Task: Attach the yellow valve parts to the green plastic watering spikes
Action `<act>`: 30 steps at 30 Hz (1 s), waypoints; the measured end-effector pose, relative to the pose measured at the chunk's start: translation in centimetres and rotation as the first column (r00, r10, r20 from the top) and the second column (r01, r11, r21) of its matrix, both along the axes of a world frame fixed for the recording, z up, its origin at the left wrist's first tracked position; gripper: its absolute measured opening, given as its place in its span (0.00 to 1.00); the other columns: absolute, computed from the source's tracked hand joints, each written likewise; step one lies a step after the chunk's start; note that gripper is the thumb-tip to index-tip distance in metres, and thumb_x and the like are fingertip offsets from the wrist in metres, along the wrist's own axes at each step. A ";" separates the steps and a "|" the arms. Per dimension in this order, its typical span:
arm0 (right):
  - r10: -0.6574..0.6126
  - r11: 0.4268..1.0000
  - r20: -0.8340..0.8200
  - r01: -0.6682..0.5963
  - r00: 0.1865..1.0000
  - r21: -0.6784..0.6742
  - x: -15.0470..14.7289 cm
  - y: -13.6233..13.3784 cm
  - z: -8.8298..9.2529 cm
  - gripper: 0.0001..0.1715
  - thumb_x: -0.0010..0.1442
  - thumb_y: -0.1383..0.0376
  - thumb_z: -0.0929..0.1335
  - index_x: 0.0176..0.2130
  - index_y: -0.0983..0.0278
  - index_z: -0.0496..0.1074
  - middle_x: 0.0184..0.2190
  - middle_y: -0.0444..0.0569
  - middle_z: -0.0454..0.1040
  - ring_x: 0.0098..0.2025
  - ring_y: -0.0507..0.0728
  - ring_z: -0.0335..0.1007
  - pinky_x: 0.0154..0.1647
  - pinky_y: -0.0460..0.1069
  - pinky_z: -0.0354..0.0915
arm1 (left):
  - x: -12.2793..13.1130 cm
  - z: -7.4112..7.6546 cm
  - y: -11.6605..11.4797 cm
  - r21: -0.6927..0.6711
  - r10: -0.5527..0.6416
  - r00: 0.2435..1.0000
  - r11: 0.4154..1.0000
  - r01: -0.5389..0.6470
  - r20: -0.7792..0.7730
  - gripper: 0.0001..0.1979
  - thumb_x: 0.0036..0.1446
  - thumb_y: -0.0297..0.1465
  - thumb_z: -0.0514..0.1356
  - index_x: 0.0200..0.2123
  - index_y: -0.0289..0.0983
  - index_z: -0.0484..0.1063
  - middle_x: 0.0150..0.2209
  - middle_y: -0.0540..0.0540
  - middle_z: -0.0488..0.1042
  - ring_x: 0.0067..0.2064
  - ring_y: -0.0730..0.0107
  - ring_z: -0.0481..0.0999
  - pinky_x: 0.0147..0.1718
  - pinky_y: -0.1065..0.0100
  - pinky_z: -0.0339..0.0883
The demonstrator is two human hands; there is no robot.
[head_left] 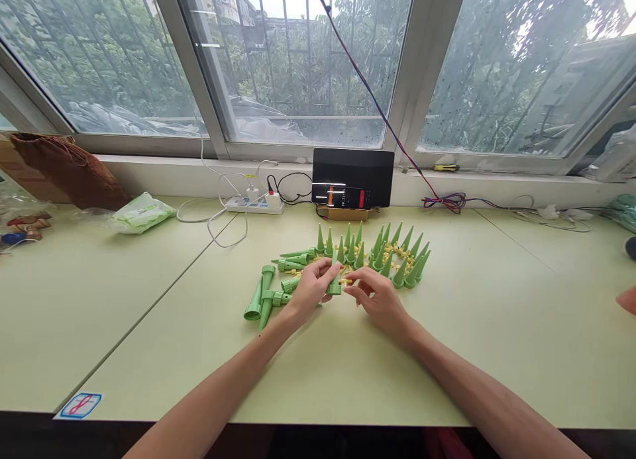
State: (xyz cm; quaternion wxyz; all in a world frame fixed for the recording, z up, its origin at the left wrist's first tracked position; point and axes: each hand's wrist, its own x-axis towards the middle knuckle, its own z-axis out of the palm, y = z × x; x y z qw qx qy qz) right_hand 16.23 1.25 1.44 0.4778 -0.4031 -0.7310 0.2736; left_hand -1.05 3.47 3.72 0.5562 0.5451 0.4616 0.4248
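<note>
My left hand (309, 290) is closed around a green plastic watering spike (334, 287), its pointed end up and its wide ribbed collar down. Close beside it, my right hand (381, 299) pinches a small yellow plastic piece (344, 281) level with the collar. Behind my hands, several green spikes (410, 277) stand upright on their wide ends, with loose yellow pieces (396, 252) scattered among them. Several more spikes (267, 295) lie on their sides or lean across one another to the left, partly hidden by my left hand.
A phone (346, 197) leans against a black tablet (352, 171) at the back of the pale green table (338, 379). A power strip (256, 204), cables (450, 202) and a tissue pack (143, 212) lie along the back. Part of another person's hand (627, 301) shows at the right edge.
</note>
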 end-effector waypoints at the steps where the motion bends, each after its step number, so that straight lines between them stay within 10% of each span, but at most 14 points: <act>1: -0.006 1.000 0.007 0.006 1.000 0.012 0.0 0.0 0.0 0.09 0.65 0.59 0.68 0.39 0.62 0.74 0.32 0.48 0.73 0.25 0.51 0.67 0.27 0.48 0.66 | 0.0 0.0 0.0 0.008 -0.003 1.000 1.000 0.003 -0.001 0.20 0.54 0.49 0.62 0.34 0.37 0.70 0.27 0.52 0.60 0.24 0.79 0.57 0.18 0.78 0.55; 30: -0.018 0.986 -0.062 0.008 0.998 -0.164 0.0 0.0 -0.5 0.23 0.66 0.54 0.64 0.25 0.63 0.65 0.17 0.41 0.62 0.20 0.50 0.56 0.22 0.46 0.55 | 0.2 -0.7 -0.2 0.410 -0.045 0.970 0.901 0.142 -0.238 0.17 0.64 0.41 0.56 0.27 0.37 0.59 0.24 0.54 0.53 0.26 0.75 0.53 0.25 0.69 0.49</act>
